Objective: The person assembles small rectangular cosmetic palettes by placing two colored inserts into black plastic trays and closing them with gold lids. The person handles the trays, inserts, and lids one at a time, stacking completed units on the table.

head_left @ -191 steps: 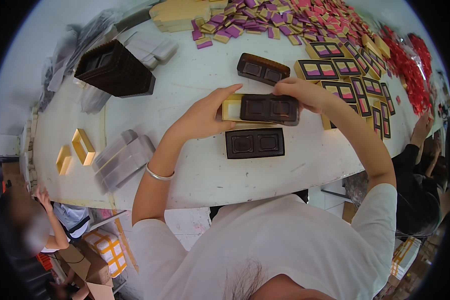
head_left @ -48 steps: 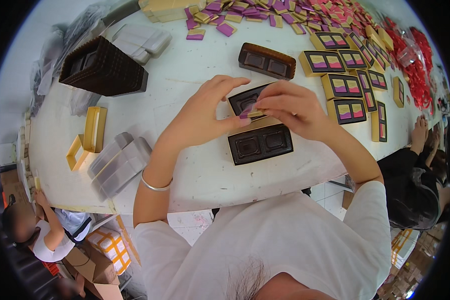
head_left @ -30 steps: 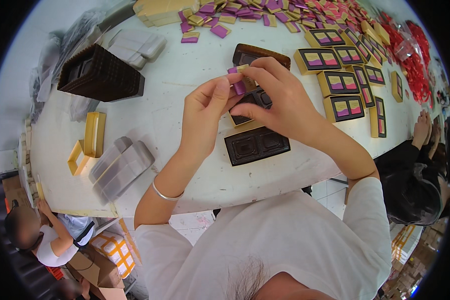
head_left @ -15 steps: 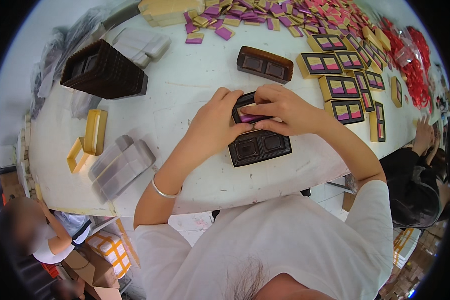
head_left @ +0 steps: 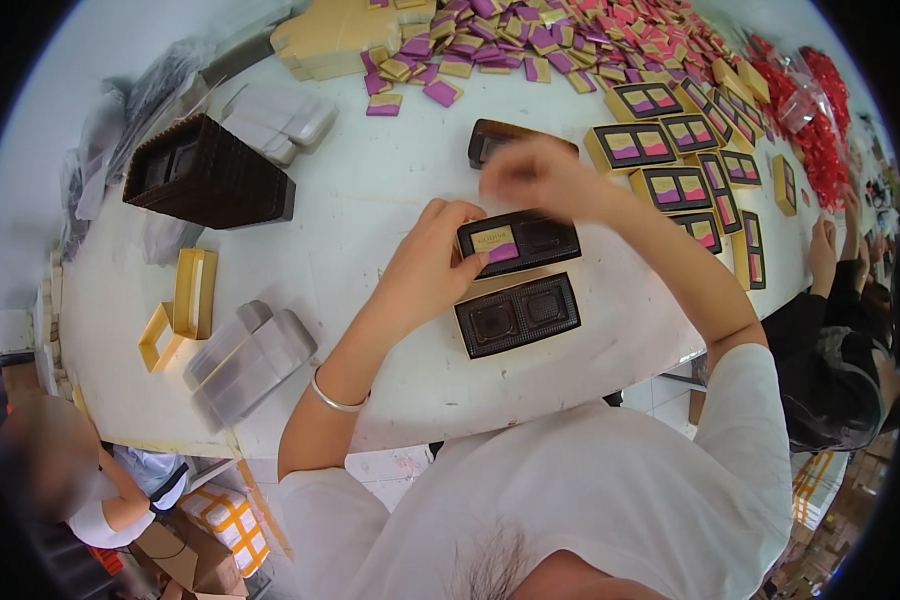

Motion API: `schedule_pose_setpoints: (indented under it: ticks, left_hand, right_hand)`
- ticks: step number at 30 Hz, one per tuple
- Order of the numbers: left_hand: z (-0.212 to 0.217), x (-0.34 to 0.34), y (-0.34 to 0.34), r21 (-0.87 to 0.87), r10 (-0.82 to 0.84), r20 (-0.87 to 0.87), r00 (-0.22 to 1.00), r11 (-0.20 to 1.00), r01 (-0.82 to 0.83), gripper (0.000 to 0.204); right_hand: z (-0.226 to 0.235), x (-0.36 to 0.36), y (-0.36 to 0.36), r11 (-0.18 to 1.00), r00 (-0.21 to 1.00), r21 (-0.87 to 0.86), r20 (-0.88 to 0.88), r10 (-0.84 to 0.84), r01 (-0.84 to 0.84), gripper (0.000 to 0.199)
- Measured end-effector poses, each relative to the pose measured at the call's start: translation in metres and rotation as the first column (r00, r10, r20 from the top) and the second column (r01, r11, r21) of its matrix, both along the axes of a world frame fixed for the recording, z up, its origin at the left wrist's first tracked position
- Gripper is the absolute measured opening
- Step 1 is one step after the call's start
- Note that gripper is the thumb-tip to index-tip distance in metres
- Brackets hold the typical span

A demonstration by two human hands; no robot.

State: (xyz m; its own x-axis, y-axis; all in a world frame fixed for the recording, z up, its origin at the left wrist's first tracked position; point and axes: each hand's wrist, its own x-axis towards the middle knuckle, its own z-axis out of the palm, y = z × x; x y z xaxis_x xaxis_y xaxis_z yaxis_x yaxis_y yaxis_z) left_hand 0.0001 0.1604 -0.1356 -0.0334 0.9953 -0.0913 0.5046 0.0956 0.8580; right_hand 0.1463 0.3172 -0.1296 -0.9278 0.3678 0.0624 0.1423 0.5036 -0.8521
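My left hand (head_left: 425, 262) grips the left end of a small box with a dark brown two-well tray (head_left: 546, 240). In its left well lies a gold-and-purple wrapped square (head_left: 492, 243); the right well holds nothing. Over the far right edge of this box hovers my right hand (head_left: 550, 180), its fingers smeared by motion, so what they hold cannot be told. Just nearer to me sits a second box with a bare brown tray (head_left: 518, 315). Beyond my right hand is a third brown-tray box (head_left: 485, 142), partly hidden by it.
Wrapped purple and pink squares (head_left: 530, 40) heap at the back. Filled gold boxes (head_left: 638, 145) cluster at right, near red ribbon (head_left: 820, 130). At left stand stacked brown trays (head_left: 210, 175), clear plastic lids (head_left: 250, 365) and gold box parts (head_left: 195, 290). Co-workers sit at both sides.
My right hand has lifted off the wrapped square and moved up and away, uncovering it in the left well. My left hand stays on the box. The view has shifted slightly.
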Motion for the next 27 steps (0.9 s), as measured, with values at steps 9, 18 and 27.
schedule_pose_setpoints:
  ticks: [9, 18, 27]
  left_hand:
    - [0.005, -0.005, 0.004, 0.017, 0.066, -0.003, 0.998, 0.998, -0.066, 0.044]
    - [0.019, -0.026, 0.001, 0.278, 0.309, 0.194, 0.931, 0.893, -0.354, 0.050]
    - [0.042, -0.025, -0.008, 0.200, -0.062, 0.475, 0.878, 0.979, -0.039, 0.032]
  right_hand:
    - [-0.041, -0.097, 0.094, 0.681, 0.914, 0.687, 0.060, -0.401, 0.253, 0.043]
    - [0.021, -0.053, 0.041, 0.831, 0.986, -0.542, -0.023, -0.164, 0.126, 0.025]
    - [0.050, 0.025, -0.061, 0.998, 0.955, 0.049, -0.295, -0.021, 0.037, 0.027]
